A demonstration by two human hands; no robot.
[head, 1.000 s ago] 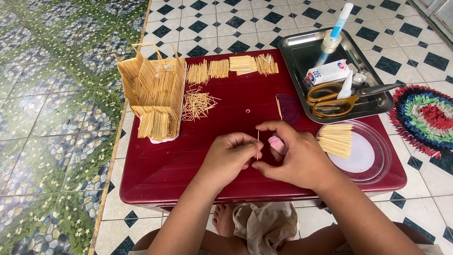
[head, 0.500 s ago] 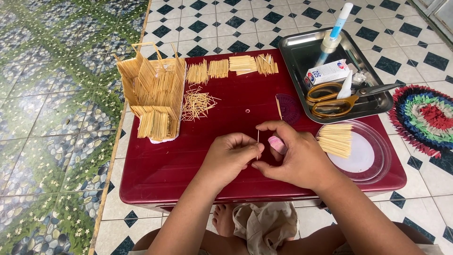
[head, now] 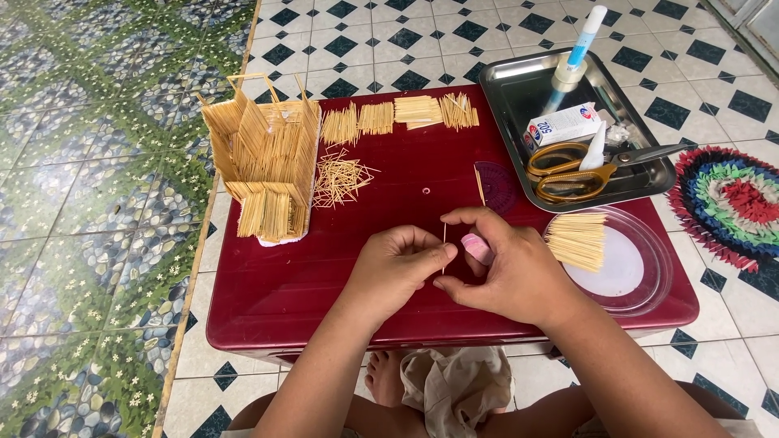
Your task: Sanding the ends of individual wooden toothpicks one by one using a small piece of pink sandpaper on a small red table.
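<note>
Almost nothing is changed since a second ago: a single toothpick (head: 444, 246) is kept upright over the red tabletop (head: 381, 284), pinched between the closed left hand (head: 395, 268) and right hand (head: 507, 272), a pink piece (head: 477, 248) being tucked under the right fingers.

Left hand (head: 395, 268): bare, no glove, no ring, no watch. Right hand (head: 507, 272): bare, no ring, no wristband. Forearms behind both hands: unsleeved to frame edge. Below hands: bare foot (head: 383, 377), beige cloth garment (head: 454, 385) over lap.
</note>
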